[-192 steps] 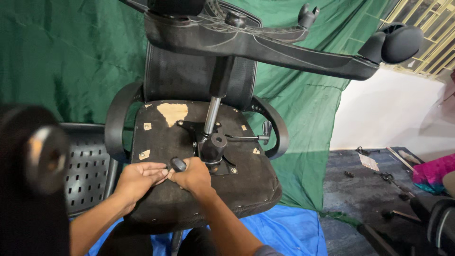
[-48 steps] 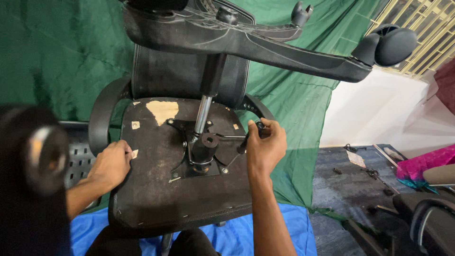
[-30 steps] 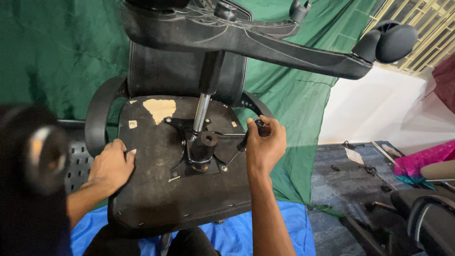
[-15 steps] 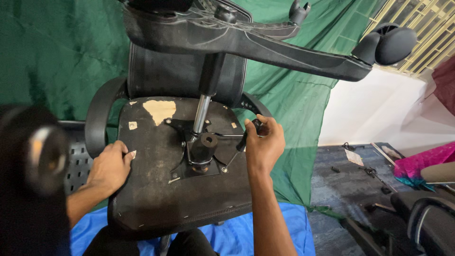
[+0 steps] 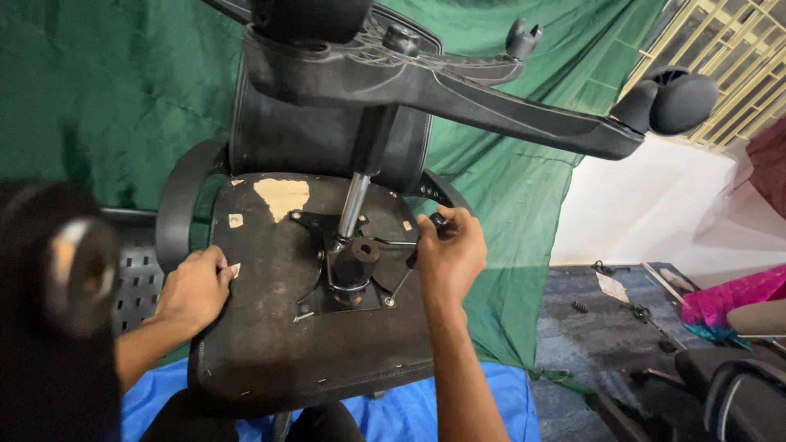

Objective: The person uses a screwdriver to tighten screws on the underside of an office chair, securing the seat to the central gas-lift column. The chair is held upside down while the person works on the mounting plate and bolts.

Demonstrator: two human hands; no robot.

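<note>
Office chair (image 5: pixel 327 344) lies tipped over, underside of the seat facing the camera, resting on a blue sheet (image 5: pixel 458 409) spread on the floor, with a green cloth (image 5: pixel 90 90) hung behind it. Star base (image 5: pixel 458 94) with its casters points up and toward the viewer; the metal column (image 5: pixel 354 206) runs from the base hub down into the black mechanism plate (image 5: pixel 352 262) bolted to the seat underside. Left hand (image 5: pixel 195 288) lies flat on the left edge of the seat bottom, fingers spread and loosely curled over the rim, gripping nothing apart from the seat itself. Right hand (image 5: pixel 450 255) is closed round the knob end of the lever (image 5: pixel 401 243) that sticks out of the plate to the right; fingers wrapped tight, thumb on top. Judgement on handling: the chair looks heavy and awkward, top-loaded by the base, likely to roll or tip if unsteadied. Seat shell seems stiff, its fabric cover worn, a pale patch (image 5: pixel 282 195) showing through. The lever is thin rod, rigid but able to bend; best held at the knob. The column looks smooth and possibly greasy, a poor grip. Firmer holds are the seat rim and the armrest loops (image 5: pixel 176 205). Small dark parts lie on the floor (image 5: pixel 606 327) at right.
</note>
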